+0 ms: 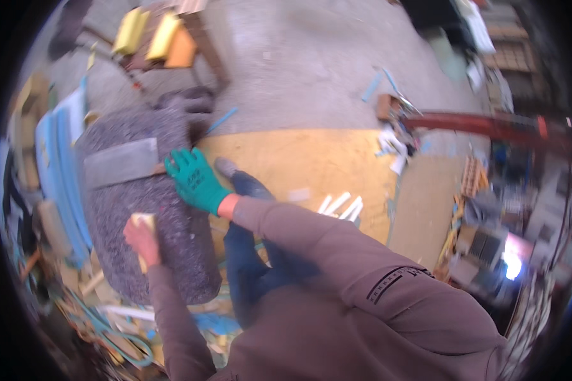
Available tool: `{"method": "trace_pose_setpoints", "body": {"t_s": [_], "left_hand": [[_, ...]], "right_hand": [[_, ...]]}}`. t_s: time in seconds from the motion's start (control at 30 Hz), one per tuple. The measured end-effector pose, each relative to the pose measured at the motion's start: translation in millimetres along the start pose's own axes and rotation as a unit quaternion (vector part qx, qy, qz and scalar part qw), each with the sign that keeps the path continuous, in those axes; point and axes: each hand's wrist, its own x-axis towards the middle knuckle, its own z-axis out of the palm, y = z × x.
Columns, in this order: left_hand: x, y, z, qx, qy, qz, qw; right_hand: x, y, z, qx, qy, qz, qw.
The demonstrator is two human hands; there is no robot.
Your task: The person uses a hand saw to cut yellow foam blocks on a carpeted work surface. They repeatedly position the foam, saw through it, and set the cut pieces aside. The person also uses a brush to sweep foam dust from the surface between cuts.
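My left hand (144,240), bare, is closed around a small pale-yellow block (144,220), perhaps foam, over a grey speckled felt-like pad (117,254). Farther up the same pad lies a wide flat metal blade (122,163), like a cleaver or large scraper, its short brown handle end (159,169) pointing right. At that handle end is my right hand (194,181) in a green glove, its fingers stretched out and somewhat apart. The fingertips reach the handle or lie just beside it; blur hides which.
Blue foam strips (67,171) lean left of the pad. Yellow and orange blocks (171,44) rest on a stand at the far left. A yellowish board (318,155) covers the floor, with white strips (343,206) on it. A red beam (483,125) extends at right.
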Motion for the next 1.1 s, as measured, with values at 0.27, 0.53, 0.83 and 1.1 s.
{"method": "trace_pose_setpoints", "body": {"t_s": [0.27, 0.53, 0.83, 1.1], "left_hand": [[52.3, -14.1, -58.6, 0.041, -0.117, -0.012, 0.992], [57.0, 139.3, -81.3, 0.256, -0.053, 0.171, 0.950], [-111.4, 478.0, 57.0, 0.100, -0.467, 0.307, 0.824], [-157.5, 765.7, 103.9, -0.011, -0.578, 0.210, 0.789]], "right_hand": [[-344.9, 160.4, -139.2, 0.430, -0.106, 0.518, 0.732], [-776.2, 178.4, -212.6, 0.295, 0.245, 0.848, 0.367], [-841.0, 294.8, -262.2, 0.384, 0.325, 0.820, 0.274], [-817.5, 586.5, -458.2, 0.401, 0.467, 0.660, 0.431]]}}
